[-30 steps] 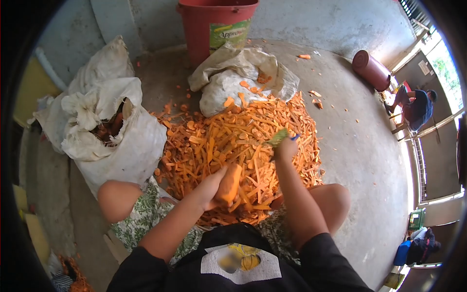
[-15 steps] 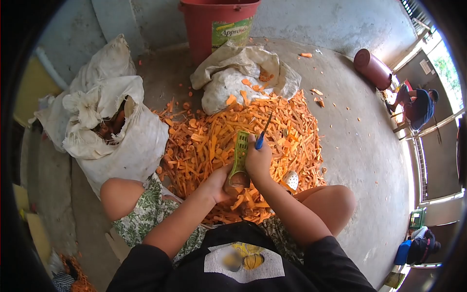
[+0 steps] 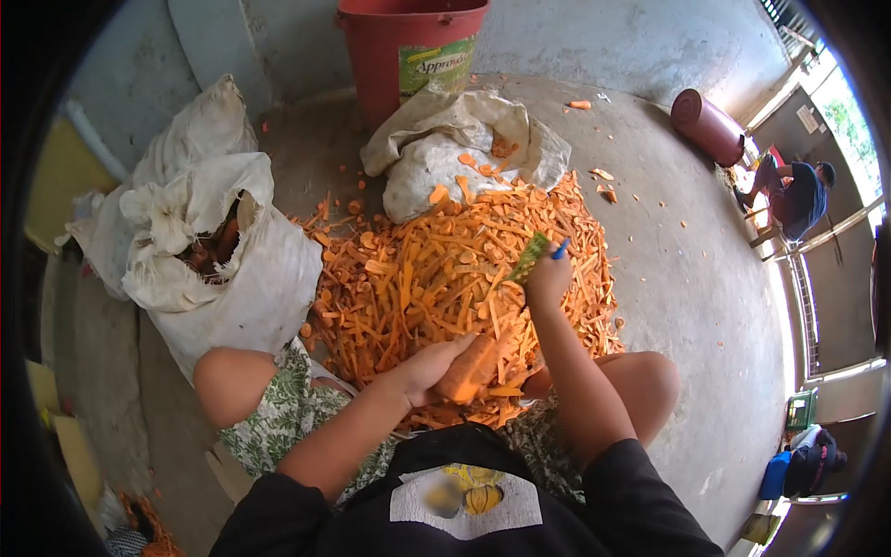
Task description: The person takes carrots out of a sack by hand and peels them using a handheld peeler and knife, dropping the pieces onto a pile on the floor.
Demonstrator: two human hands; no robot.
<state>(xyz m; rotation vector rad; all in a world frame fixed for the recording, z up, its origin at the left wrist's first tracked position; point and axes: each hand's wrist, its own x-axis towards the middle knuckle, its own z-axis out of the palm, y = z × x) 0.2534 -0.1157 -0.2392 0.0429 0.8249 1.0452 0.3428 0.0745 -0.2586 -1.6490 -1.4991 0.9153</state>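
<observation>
My left hand (image 3: 429, 367) grips a thick orange root, seemingly a carrot (image 3: 470, 369), tilted above my lap, its faces cut flat. Out over the pile, my right hand (image 3: 549, 281) is closed on a green perforated peeler (image 3: 529, 258). A knife's blue handle (image 3: 560, 249) sticks out of the same hand; its blade cannot be made out. Below both hands spreads a big heap of orange peelings (image 3: 408, 269), strips and round slices, between my crossed legs and a crumpled white sack (image 3: 422, 172).
On the left stands a white woven sack (image 3: 232, 302), torn open over reddish-brown roots (image 3: 218, 249). A red bin (image 3: 376, 60) is against the wall. To the right are a fallen maroon bin (image 3: 707, 128), a seated person (image 3: 803, 200) and another person (image 3: 812, 469).
My right hand has moved up and right with the peeler and knife, away from the carrot. My left hand keeps the carrot, now turned with more cut orange surface showing.
</observation>
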